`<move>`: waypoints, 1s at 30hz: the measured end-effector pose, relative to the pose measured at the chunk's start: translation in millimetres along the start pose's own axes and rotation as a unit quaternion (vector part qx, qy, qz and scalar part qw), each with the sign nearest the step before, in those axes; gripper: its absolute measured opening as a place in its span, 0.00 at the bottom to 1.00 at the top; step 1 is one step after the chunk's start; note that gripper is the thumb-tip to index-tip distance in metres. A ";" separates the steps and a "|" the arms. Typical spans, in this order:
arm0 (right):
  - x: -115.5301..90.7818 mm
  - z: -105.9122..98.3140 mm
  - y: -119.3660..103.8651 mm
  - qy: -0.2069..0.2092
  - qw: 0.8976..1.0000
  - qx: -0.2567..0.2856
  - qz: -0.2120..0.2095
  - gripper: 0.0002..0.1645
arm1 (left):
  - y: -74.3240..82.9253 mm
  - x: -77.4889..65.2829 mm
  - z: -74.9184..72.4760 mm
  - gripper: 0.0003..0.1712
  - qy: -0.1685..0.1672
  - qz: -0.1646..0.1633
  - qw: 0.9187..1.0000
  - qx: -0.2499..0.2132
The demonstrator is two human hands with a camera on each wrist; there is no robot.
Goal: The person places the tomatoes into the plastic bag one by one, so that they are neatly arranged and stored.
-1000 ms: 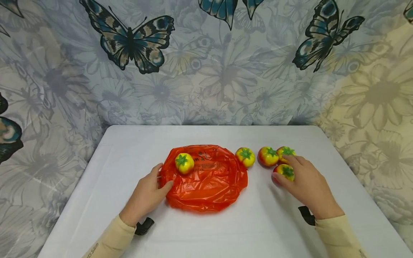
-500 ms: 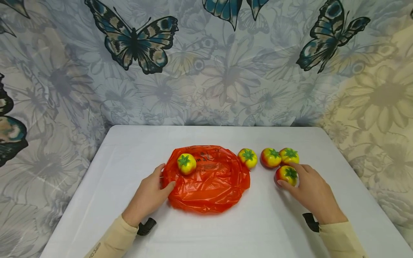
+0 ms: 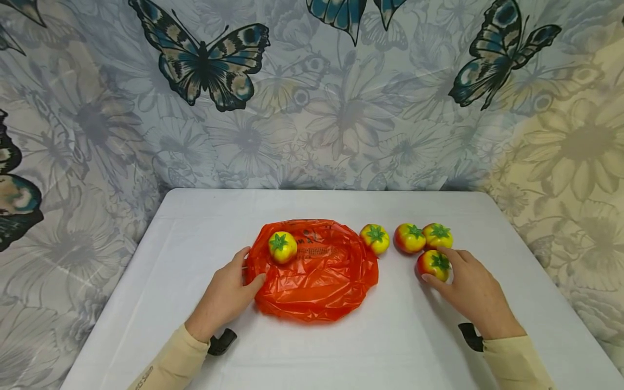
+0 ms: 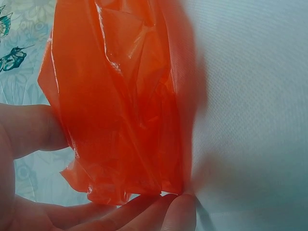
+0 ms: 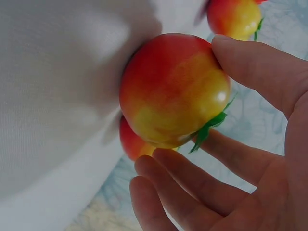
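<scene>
In the head view, a crumpled red plastic bag [image 3: 317, 292] lies on the table. My left hand [image 3: 225, 292] holds its left side, thumb over the top and fingers along the edge. The left wrist view shows the bag [image 4: 115, 96] between thumb and fingers. One yellow tomato [image 3: 283, 247] with a green leafy top rests on the bag. To the right, my right hand [image 3: 470, 290] holds a red-and-yellow tomato [image 3: 431, 266] between thumb and fingers. In the right wrist view, the thumb and index finger touch this tomato [image 5: 173, 91] from opposite sides.
A tomato [image 3: 374, 239] sits against the bag's right edge. Two more tomatoes, one [image 3: 408, 238] beside another [image 3: 437, 236], stand just behind the held one. The white table [image 3: 341, 357] ends at a wall covering [image 3: 312, 141] with butterflies and flowers.
My right hand has drawn slightly nearer the body, its index finger moving off the back tomato toward the front one. The left hand stays at the bag. The head view has shifted slightly.
</scene>
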State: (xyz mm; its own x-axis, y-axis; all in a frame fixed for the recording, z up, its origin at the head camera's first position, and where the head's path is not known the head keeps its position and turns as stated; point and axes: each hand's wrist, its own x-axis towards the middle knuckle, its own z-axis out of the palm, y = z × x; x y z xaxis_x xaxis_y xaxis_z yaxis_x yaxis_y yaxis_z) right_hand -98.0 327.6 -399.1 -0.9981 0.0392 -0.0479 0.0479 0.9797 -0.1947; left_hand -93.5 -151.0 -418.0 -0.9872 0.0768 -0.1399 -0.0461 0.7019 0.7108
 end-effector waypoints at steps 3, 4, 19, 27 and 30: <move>0.5 0.7 -0.1 -0.002 1.000 0.000 0.000 0.53 | 0.1 0.1 0.5 0.47 0.000 0.000 1.000 0.001; 0.6 1.0 -0.1 -0.002 1.000 0.000 0.000 0.53 | 0.1 0.1 0.6 0.47 0.000 0.000 1.000 0.000; 2.3 1.9 0.0 -0.007 1.000 0.007 0.001 0.53 | 0.1 2.0 0.5 0.47 0.000 -0.001 1.000 0.002; 0.4 -7.8 -10.4 -0.006 1.000 0.007 -0.011 0.53 | -0.8 1.2 0.6 0.47 0.003 0.001 1.000 0.004; -0.1 -15.6 -19.8 0.010 0.999 0.013 -0.033 0.51 | -1.0 0.9 0.5 0.47 0.002 0.000 1.000 0.002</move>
State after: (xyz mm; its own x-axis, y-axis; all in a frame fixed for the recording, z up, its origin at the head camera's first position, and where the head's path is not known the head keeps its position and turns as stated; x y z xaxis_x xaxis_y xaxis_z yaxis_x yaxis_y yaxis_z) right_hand -99.5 311.3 -379.9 -0.9997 -0.0210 -0.0146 -0.0172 0.9750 -0.2216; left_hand -94.2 -151.2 -419.2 -0.9877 0.0742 -0.1374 -0.0456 0.7049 0.7079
